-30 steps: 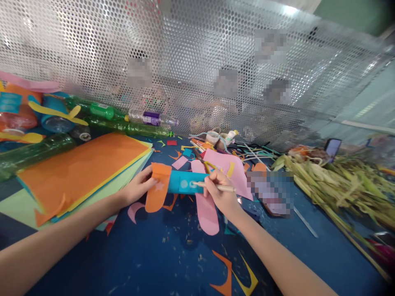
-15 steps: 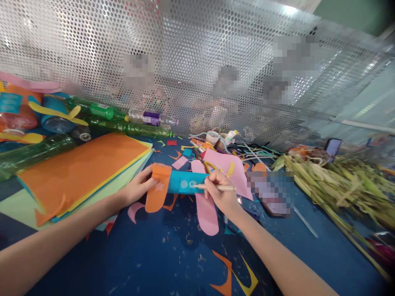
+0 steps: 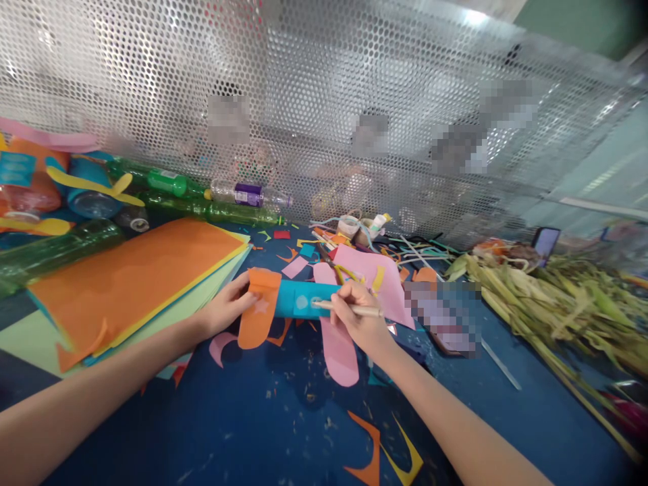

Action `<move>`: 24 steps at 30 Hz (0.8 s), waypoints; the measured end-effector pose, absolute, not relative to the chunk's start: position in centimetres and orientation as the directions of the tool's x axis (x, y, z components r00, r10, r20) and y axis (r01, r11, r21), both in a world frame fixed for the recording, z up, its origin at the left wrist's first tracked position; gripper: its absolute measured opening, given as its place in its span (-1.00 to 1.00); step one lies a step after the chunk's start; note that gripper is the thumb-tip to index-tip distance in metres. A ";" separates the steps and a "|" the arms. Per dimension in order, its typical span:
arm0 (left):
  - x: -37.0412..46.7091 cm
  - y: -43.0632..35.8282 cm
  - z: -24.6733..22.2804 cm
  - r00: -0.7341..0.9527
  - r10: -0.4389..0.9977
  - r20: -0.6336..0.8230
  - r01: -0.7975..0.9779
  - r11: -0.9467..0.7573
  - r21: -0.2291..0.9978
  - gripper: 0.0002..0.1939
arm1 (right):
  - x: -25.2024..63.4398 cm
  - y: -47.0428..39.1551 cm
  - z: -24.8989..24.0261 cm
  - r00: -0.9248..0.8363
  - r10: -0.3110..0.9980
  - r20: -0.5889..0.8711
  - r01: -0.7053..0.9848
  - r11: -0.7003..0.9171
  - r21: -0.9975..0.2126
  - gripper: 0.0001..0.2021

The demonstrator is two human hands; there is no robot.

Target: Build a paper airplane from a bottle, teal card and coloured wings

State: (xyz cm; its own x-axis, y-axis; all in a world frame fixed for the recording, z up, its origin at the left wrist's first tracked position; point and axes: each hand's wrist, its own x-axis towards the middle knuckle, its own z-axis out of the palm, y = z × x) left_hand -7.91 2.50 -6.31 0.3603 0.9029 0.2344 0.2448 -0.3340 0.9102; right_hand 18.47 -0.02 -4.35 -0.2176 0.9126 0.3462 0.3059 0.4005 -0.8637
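Observation:
A blue paper strip (image 3: 288,297) with pale round marks lies across the middle, with an orange rounded piece (image 3: 258,324) at its left end and a pink rounded piece (image 3: 340,354) crossing its right part. My left hand (image 3: 230,305) is closed on the left edge of the orange piece, which bears a pale star. In my right hand (image 3: 357,310) is a light-coloured pen (image 3: 367,310), gripped between the fingers, its tip on the second round mark.
Stacked coloured paper (image 3: 142,277) and plastic bottles (image 3: 243,214) are at left. Scissors (image 3: 349,272), pink paper (image 3: 399,297) and a phone (image 3: 445,320) lie beyond my right hand. Corn husks (image 3: 547,304) cover the far right. Paper scraps (image 3: 372,445) lie in front.
My right hand and the pen have shifted slightly left, and the second round mark looks more filled in. My left hand has stayed still.

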 end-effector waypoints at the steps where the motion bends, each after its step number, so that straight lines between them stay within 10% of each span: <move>1: -7.9 2.5 -6.3 0.360 0.903 0.234 0.247 -0.334 0.910 -0.56 | 18.4 -0.1 -4.3 -0.214 0.916 0.340 0.311 0.394 -0.865 -0.74; 24: -8.0 2.5 -6.2 0.385 0.898 0.215 0.252 -0.326 0.911 -0.53 | 18.7 0.2 -4.5 -0.186 0.903 0.386 0.305 0.427 -0.851 -0.73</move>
